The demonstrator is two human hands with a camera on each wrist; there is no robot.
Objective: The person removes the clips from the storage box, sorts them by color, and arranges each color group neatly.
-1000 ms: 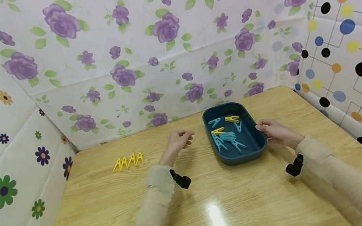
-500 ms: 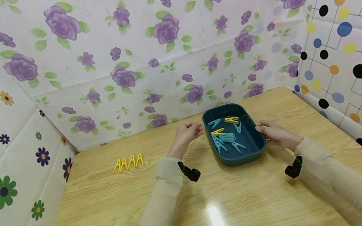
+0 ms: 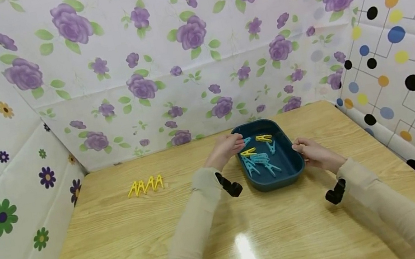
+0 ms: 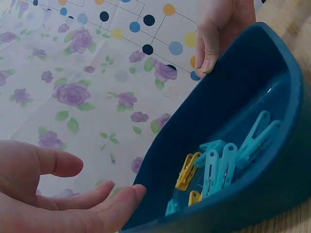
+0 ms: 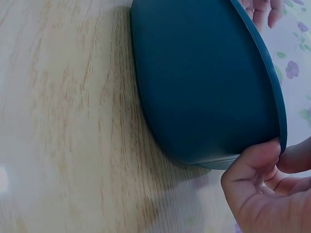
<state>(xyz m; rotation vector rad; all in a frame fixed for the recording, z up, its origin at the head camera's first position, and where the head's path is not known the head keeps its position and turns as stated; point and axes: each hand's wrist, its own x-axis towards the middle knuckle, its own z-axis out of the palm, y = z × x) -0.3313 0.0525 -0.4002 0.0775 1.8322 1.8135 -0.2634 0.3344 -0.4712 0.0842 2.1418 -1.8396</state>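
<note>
A dark teal plastic bin [image 3: 284,171] stands on the table, holding several turquoise clothespins [image 3: 260,157] and two yellow clothespins [image 3: 263,139]. My right hand [image 3: 317,154] pinches the bin's right rim between thumb and curled fingers, as the right wrist view shows. My left hand [image 3: 225,150] hovers at the left rim with its fingertips just over the inside. In the left wrist view the left hand's thumb and fingers [image 4: 63,162] are apart and nothing lies between them. Several yellow clothespins [image 3: 141,185] stand in a row on the table's left side.
The wood-grain table [image 3: 119,240] ends against a flowered cloth backdrop [image 3: 167,86] behind the bin. A daisy-patterned cloth [image 3: 24,192] borders the left side, and a dotted cloth [image 3: 387,72] the right. Each wrist wears a small black camera [image 3: 234,188].
My left hand has travelled right, from the bare table beside the bin to over its left rim. The right hand keeps its grip, and the bin and clothespins stay put.
</note>
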